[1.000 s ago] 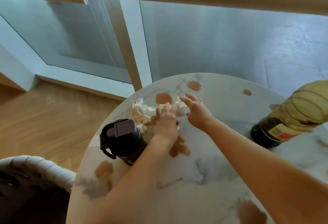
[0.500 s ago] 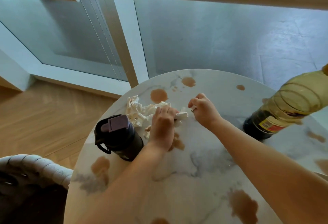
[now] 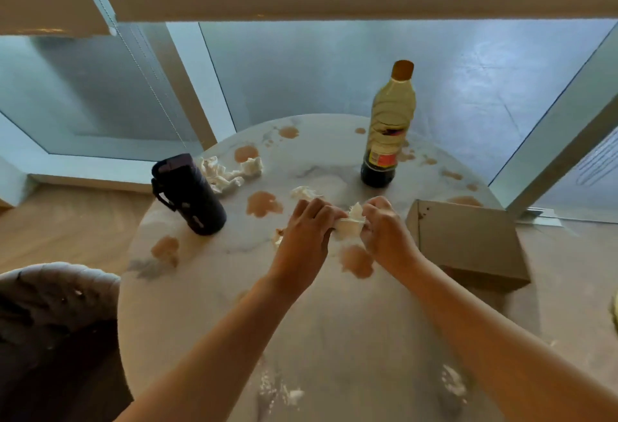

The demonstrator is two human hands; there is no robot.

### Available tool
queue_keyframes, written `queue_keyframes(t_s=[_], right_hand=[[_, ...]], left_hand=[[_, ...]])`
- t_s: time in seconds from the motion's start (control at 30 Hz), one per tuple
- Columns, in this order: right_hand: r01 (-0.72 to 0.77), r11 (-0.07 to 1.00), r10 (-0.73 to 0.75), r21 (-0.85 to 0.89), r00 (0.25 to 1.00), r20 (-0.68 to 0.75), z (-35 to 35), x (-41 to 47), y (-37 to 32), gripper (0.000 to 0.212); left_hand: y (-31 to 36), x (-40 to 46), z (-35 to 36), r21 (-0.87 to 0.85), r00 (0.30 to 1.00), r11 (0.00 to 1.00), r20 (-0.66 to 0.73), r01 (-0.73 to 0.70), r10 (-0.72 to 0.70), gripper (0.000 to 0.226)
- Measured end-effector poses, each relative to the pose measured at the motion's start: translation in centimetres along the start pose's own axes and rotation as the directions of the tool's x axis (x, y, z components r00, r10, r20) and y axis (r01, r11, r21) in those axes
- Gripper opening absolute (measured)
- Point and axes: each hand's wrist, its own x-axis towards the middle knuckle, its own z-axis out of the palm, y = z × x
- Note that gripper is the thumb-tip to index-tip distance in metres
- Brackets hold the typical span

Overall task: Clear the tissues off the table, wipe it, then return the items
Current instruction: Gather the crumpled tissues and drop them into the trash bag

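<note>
Over the middle of the round marble table (image 3: 334, 338), my left hand (image 3: 306, 237) and my right hand (image 3: 384, 231) both grip one crumpled white tissue (image 3: 349, 222) between them. Another small tissue (image 3: 302, 192) lies just beyond my hands. A heap of crumpled tissues (image 3: 230, 172) sits at the far left, behind the dark flask (image 3: 189, 194). A bottle (image 3: 388, 127) with dark liquid at its bottom stands upright at the far right. Brown spill stains (image 3: 264, 204) dot the tabletop.
A cardboard box (image 3: 468, 244) lies at the table's right edge, close to my right hand. A grey padded chair (image 3: 57, 321) stands at the lower left. Windows and a wooden floor lie beyond the table.
Both hands have drawn back from the tissue heap by the flask toward the table's middle, carrying a tissue between them. The view has pulled back, showing the whole bottle and the box.
</note>
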Motion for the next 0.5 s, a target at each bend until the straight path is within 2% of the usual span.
queue_keyframes(t_s=[0.1, 0.2, 0.27, 0.4, 0.5], right_hand=[[-0.064, 0.998, 0.065, 0.025, 0.997, -0.049, -2.9, -7.8, 1.0, 0.012], [-0.164, 0.984, 0.170, 0.065, 0.981, -0.093, -4.6, -15.8, 2.6, 0.028], [-0.236, 0.969, 0.243, 0.071, 0.963, -0.117, -5.3, -21.2, 3.7, 0.029], [-0.377, 0.921, 0.387, 0.096, 0.912, -0.137, -6.2, -31.8, 5.5, 0.026], [-0.488, 0.865, 0.499, 0.115, 0.861, -0.098, -5.4, -38.5, 7.0, 0.030]], left_hand=[[5.1, -4.5, 1.3, -0.033, 0.996, 0.998, 0.075, -0.044, 0.046, 0.018], [10.7, -9.4, 2.9, -0.111, 0.990, 0.992, 0.116, -0.067, 0.080, 0.021], [14.3, -12.8, 4.2, -0.186, 0.981, 0.980, 0.160, -0.076, 0.107, 0.020], [20.2, -19.6, 6.7, -0.341, 0.956, 0.939, 0.262, -0.036, 0.132, 0.015], [23.0, -24.5, 8.1, -0.406, 0.890, 0.911, 0.437, 0.065, 0.131, 0.020]])
